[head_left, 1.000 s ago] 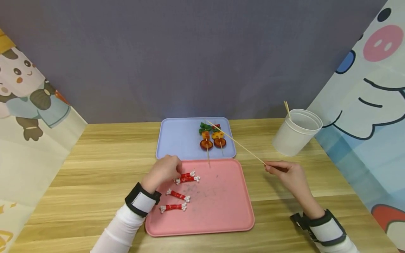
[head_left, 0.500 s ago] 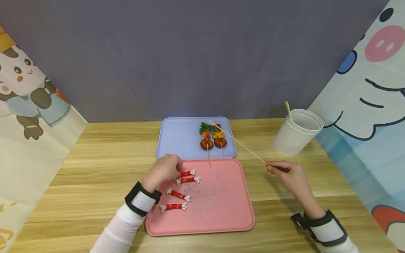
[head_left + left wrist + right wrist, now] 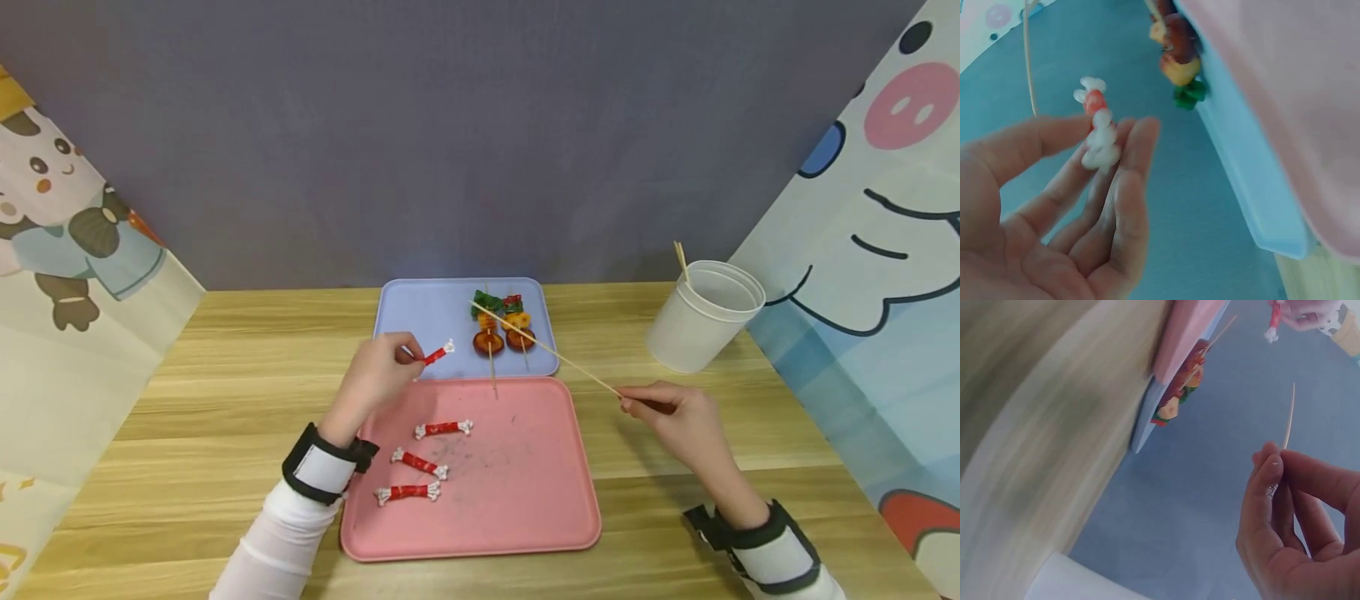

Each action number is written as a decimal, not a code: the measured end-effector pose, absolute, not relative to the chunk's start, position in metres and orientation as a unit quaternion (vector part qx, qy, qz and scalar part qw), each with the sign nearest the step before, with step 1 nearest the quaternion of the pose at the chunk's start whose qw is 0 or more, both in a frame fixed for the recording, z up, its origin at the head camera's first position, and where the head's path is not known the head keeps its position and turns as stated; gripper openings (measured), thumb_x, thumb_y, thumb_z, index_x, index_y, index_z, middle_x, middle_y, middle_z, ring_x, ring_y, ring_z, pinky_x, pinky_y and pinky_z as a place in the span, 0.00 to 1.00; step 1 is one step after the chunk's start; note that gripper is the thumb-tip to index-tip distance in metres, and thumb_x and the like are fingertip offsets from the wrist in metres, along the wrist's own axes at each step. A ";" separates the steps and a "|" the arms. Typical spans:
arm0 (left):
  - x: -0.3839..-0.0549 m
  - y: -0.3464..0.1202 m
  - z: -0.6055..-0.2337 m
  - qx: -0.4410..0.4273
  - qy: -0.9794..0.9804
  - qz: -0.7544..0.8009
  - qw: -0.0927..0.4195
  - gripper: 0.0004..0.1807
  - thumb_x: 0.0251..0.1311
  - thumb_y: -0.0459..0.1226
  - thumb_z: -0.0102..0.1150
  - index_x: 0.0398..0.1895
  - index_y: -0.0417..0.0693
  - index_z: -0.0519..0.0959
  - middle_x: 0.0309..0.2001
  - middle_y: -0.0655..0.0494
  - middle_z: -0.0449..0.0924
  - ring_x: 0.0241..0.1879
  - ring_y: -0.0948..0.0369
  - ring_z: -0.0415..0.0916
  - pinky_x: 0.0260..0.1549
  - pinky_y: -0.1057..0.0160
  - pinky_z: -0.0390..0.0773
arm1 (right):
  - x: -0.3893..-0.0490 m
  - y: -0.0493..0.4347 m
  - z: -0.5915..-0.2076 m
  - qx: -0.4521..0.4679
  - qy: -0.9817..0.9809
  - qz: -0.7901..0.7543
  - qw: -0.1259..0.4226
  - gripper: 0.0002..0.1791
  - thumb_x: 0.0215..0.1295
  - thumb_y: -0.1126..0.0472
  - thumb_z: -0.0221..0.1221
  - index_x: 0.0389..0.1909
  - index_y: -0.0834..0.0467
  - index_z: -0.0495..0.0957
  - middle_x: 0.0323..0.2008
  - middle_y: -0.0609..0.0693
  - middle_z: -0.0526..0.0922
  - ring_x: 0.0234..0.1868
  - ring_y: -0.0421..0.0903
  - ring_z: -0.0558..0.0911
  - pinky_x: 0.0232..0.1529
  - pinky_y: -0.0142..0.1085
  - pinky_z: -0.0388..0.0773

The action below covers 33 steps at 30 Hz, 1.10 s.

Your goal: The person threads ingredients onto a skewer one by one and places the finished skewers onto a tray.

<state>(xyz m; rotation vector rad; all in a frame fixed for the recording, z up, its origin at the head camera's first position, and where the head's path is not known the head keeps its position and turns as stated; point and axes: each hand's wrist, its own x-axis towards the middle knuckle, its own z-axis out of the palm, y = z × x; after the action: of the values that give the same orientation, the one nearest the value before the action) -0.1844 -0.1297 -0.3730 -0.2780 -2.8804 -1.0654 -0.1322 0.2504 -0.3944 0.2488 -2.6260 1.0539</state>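
My left hand (image 3: 377,373) pinches a small red bone-shaped piece with white knobbed ends (image 3: 438,355) between thumb and fingers. It is raised above the seam between the two trays; in the left wrist view one white end (image 3: 1102,150) faces the camera. On the right, my right hand (image 3: 677,415) pinches a thin bamboo skewer (image 3: 573,365) near its end. The bare tip (image 3: 1292,403) points up and left, passing over the food in the head view. Several like pieces, among them a red one (image 3: 444,428), lie on the pink tray (image 3: 517,508).
Behind the pink tray sits a light blue tray (image 3: 420,312). Two loaded skewers lie there, each with a brown round slice (image 3: 488,343), orange or yellow pieces and greens (image 3: 486,302). A white bucket (image 3: 693,333) with a few skewers (image 3: 681,260) stands back right, by the wall.
My left hand has lifted one red-and-white piece off the pink tray, moving up and away toward the blue tray. The skewer in my right hand has shifted slightly left.
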 end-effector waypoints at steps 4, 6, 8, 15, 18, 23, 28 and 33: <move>-0.187 -0.131 -0.367 -0.075 -0.914 -0.390 0.078 0.03 0.52 0.34 0.59 0.29 0.45 0.81 0.27 0.49 0.83 0.26 0.60 0.78 0.25 0.57 0.78 | -0.130 0.245 -0.391 0.097 -0.913 0.364 0.155 0.07 0.47 0.64 0.68 0.30 0.54 0.87 0.26 0.48 0.86 0.25 0.33 0.80 0.24 0.21 0.74; -0.188 -0.131 -0.364 -0.067 -0.902 -0.414 0.099 0.04 0.53 0.34 0.59 0.30 0.44 0.81 0.27 0.49 0.83 0.25 0.61 0.79 0.25 0.57 0.78 | -0.129 0.242 -0.390 0.098 -0.914 0.365 0.150 0.07 0.47 0.64 0.68 0.30 0.53 0.87 0.26 0.47 0.86 0.25 0.33 0.80 0.24 0.21 0.74; -0.189 -0.131 -0.361 -0.058 -0.890 -0.437 0.117 0.05 0.54 0.35 0.59 0.31 0.43 0.81 0.27 0.49 0.83 0.24 0.63 0.79 0.25 0.58 0.78 | -0.127 0.239 -0.388 0.098 -0.915 0.363 0.145 0.07 0.47 0.63 0.68 0.31 0.52 0.87 0.26 0.46 0.86 0.26 0.33 0.80 0.24 0.22 0.74; -0.192 -0.127 -0.353 -0.025 -0.862 -0.477 0.169 0.07 0.56 0.38 0.59 0.33 0.43 0.81 0.28 0.48 0.84 0.22 0.63 0.80 0.20 0.59 0.75 | -0.127 0.231 -0.387 0.122 -0.909 0.374 0.137 0.07 0.48 0.64 0.67 0.31 0.54 0.87 0.25 0.46 0.85 0.25 0.34 0.80 0.23 0.23 0.74; -0.193 -0.126 -0.349 -0.017 -0.857 -0.483 0.180 0.07 0.56 0.38 0.59 0.33 0.43 0.82 0.27 0.48 0.84 0.23 0.61 0.80 0.21 0.59 0.74 | -0.128 0.229 -0.387 0.125 -0.909 0.372 0.138 0.08 0.47 0.64 0.68 0.31 0.54 0.87 0.26 0.46 0.86 0.25 0.35 0.80 0.24 0.22 0.74; -0.194 -0.122 -0.347 -0.014 -0.849 -0.493 0.191 0.07 0.55 0.37 0.60 0.33 0.44 0.82 0.27 0.48 0.84 0.23 0.60 0.81 0.20 0.61 0.74 | -0.131 0.226 -0.385 0.120 -0.913 0.368 0.129 0.07 0.48 0.61 0.67 0.31 0.52 0.87 0.28 0.47 0.87 0.28 0.35 0.81 0.27 0.24 0.77; -0.196 -0.118 -0.346 -0.013 -0.843 -0.500 0.198 0.07 0.55 0.38 0.60 0.33 0.44 0.82 0.27 0.49 0.84 0.23 0.61 0.80 0.19 0.62 0.74 | -0.133 0.223 -0.383 0.130 -0.908 0.377 0.130 0.08 0.49 0.62 0.67 0.32 0.51 0.87 0.27 0.45 0.86 0.27 0.35 0.81 0.26 0.25 0.77; -0.197 -0.115 -0.343 -0.015 -0.837 -0.506 0.207 0.07 0.55 0.38 0.60 0.33 0.44 0.82 0.27 0.50 0.84 0.23 0.62 0.80 0.19 0.63 0.73 | -0.135 0.221 -0.381 0.141 -0.903 0.383 0.138 0.08 0.48 0.62 0.68 0.32 0.50 0.87 0.24 0.44 0.84 0.24 0.35 0.79 0.22 0.25 0.74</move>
<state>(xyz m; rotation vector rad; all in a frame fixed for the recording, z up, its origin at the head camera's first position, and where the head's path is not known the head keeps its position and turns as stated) -0.1968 -0.1149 -0.3427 -0.0421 -2.3327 -1.4089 -0.1352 0.2212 -0.3807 0.4064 -2.6104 1.1068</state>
